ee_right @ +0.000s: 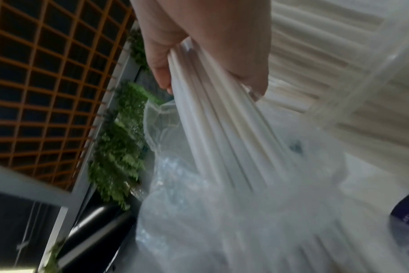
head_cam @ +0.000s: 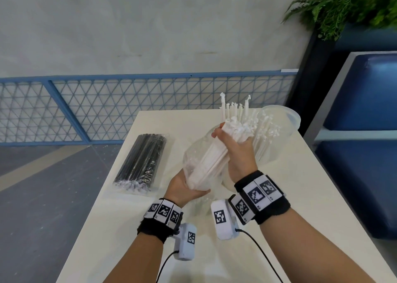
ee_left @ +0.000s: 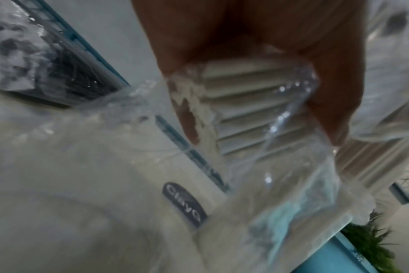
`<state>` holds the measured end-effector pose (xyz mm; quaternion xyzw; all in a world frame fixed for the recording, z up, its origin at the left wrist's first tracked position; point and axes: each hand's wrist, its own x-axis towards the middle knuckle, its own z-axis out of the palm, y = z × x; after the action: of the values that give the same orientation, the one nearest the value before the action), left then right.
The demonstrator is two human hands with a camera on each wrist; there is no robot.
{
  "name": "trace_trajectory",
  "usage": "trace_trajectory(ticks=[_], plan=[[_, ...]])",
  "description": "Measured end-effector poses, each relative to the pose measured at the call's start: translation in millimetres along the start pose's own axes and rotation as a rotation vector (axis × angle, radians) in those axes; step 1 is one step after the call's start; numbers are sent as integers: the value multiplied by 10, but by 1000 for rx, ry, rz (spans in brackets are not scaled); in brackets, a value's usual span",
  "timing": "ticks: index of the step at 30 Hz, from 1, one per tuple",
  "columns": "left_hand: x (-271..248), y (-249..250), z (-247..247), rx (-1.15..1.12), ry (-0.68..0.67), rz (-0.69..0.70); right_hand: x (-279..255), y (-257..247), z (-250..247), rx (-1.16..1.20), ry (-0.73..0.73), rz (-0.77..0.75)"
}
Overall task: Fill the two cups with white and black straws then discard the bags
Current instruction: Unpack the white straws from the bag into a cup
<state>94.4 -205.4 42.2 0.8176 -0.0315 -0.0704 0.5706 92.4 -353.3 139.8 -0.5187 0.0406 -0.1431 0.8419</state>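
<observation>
Both hands' fingers (head_cam: 217, 132) wrap the bagged white straws (head_cam: 211, 160).

A café-like seating area: blue padded bench (head_cam: 363, 93), white table (head_cam: 300, 196), potted fern (head_cam: 348, 5), mesh railing (head_cam: 129, 104).

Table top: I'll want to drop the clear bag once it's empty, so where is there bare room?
Bare table lies right of the right hand, and along the near edge between the wrists. It is crowded by the black straw pack on the left and the cup of white straws at the far right corner.
</observation>
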Motion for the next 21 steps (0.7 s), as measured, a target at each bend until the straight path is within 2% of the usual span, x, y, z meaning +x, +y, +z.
trace_trajectory(ticks=[2, 5, 8, 15, 17, 21], plan=[[45, 52, 1, 25, -27, 19, 1, -8, -21, 18, -11, 23], [77, 147, 48, 42, -43, 61, -74, 94, -14, -127, -37, 114], [84, 177, 96, 24, -56, 55, -102, 100, -18, -128, 33, 111], [136, -5, 63, -22, -31, 35, 32, -357, -119, 87, 219, -59], [126, -139, 16, -28, 29, -8, 56, -527, -154, 65, 261, -139], [156, -276, -46, -221, 111, -92, 46, -713, -179, -83, 311, -345]])
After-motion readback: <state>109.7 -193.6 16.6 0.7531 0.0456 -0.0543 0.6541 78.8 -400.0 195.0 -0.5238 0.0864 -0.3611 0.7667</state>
